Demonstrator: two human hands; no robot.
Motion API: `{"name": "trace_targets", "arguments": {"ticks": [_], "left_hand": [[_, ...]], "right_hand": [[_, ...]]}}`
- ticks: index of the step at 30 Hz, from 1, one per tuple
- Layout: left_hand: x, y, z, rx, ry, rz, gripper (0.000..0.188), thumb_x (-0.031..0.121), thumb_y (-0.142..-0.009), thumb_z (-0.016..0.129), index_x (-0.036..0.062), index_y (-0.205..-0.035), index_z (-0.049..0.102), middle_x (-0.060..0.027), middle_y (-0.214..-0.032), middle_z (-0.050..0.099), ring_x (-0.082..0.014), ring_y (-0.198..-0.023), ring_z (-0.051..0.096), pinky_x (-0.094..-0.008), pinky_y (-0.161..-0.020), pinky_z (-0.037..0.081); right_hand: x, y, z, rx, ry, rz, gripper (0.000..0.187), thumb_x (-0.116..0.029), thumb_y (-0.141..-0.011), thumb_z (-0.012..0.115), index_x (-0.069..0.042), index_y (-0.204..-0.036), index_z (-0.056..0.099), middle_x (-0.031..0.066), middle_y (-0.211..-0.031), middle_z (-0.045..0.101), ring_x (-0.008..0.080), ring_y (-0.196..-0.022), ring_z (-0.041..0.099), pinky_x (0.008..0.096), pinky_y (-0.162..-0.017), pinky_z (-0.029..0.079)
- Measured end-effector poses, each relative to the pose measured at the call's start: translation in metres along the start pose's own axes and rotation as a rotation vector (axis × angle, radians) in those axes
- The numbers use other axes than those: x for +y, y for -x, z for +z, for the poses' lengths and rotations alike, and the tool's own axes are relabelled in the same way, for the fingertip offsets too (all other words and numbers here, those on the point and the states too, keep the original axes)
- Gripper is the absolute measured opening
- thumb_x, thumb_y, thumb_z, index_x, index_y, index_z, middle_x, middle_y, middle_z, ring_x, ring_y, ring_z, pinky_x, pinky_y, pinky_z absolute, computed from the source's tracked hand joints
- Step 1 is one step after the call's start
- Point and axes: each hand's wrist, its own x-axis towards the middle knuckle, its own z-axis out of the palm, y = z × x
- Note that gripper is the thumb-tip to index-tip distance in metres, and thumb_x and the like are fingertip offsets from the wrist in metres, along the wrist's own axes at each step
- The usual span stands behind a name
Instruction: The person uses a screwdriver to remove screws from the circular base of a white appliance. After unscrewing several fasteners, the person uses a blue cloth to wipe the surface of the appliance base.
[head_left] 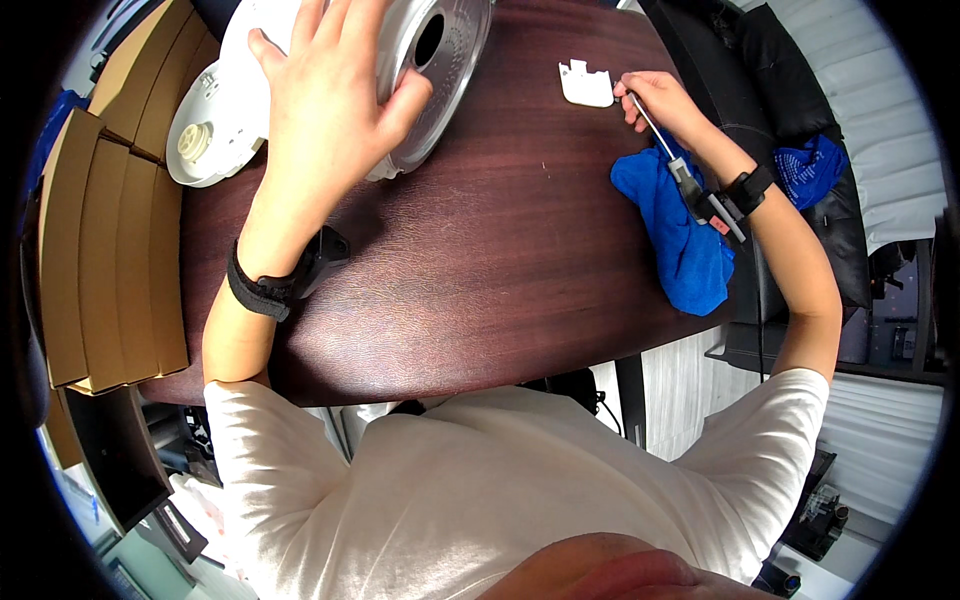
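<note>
My left hand [335,95] lies with fingers spread over a white round appliance part [245,45] at the far left of the table. Beside its thumb is a round part with a clear grey rim [460,85] and a dark central hole. A flat white piece with a cream round knob [195,142] sits to the left of this hand. At the far right, my right hand [660,100] has its fingers closed around the thin metal shaft of a screwdriver [683,180]. The grey-black handle points back toward my wrist. A small white plastic cover [587,86] lies just left of those fingertips.
A blue cloth [685,245] lies under the screwdriver at the right edge of the dark brown table [470,260]. Stacked cardboard boxes [110,250] line the left side. Black seating [770,100] with another blue item [812,170] stands to the right.
</note>
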Motion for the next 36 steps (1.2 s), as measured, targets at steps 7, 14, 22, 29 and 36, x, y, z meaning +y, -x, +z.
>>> {"name": "trace_targets", "arguments": {"ticks": [7,14,22,29,36], "left_hand": [[0.001,0.0,-0.001,-0.005,-0.008,0.001,0.06,0.023,-0.072,0.061,0.017,-0.13,0.048,-0.0055,-0.14,0.044,-0.0289,-0.136,0.033,-0.0712,-0.1,0.017],[0.0,0.0,0.0,0.002,-0.008,0.006,0.06,0.023,-0.072,0.061,0.0172,-0.13,0.048,-0.0052,-0.141,0.044,-0.0289,-0.136,0.033,-0.0711,-0.101,0.017],[0.0,-0.001,-0.001,-0.005,0.003,0.001,0.06,0.022,-0.072,0.062,0.0169,-0.13,0.048,-0.005,-0.141,0.044,-0.0295,-0.135,0.034,-0.0711,-0.1,0.017],[0.002,-0.001,-0.004,-0.007,0.018,0.0,0.06,0.022,-0.072,0.062,0.0173,-0.13,0.048,-0.0048,-0.141,0.043,-0.0299,-0.135,0.033,-0.0711,-0.1,0.017],[0.002,-0.002,-0.002,-0.009,0.027,-0.007,0.059,0.021,-0.072,0.061,0.0174,-0.13,0.048,-0.005,-0.141,0.043,-0.0299,-0.135,0.033,-0.0723,-0.1,0.017]], "right_hand": [[0.009,-0.008,0.001,0.178,0.066,-0.035,0.029,-0.029,-0.099,0.043,-0.006,-0.095,0.059,-0.0009,-0.077,0.058,0.0076,-0.06,0.059,0.0215,-0.052,0.05],[0.011,-0.007,-0.018,-0.036,0.184,0.239,0.034,-0.031,-0.099,0.041,-0.005,-0.089,0.06,0.0001,-0.067,0.058,0.0108,-0.056,0.061,0.0235,-0.047,0.049],[0.017,-0.027,-0.027,-0.148,0.427,0.339,0.041,-0.035,-0.097,0.043,-0.006,-0.074,0.06,0.0032,-0.058,0.058,0.0136,-0.045,0.058,0.0254,-0.037,0.044],[0.028,-0.04,-0.026,-0.183,0.549,0.27,0.043,-0.036,-0.096,0.042,-0.007,-0.067,0.055,0.0025,-0.053,0.053,0.0135,-0.041,0.055,0.0265,-0.035,0.043],[0.03,-0.04,-0.021,-0.18,0.548,0.203,0.038,-0.033,-0.096,0.043,-0.008,-0.071,0.054,0.0006,-0.05,0.048,0.0127,-0.039,0.052,0.026,-0.035,0.041]]}}
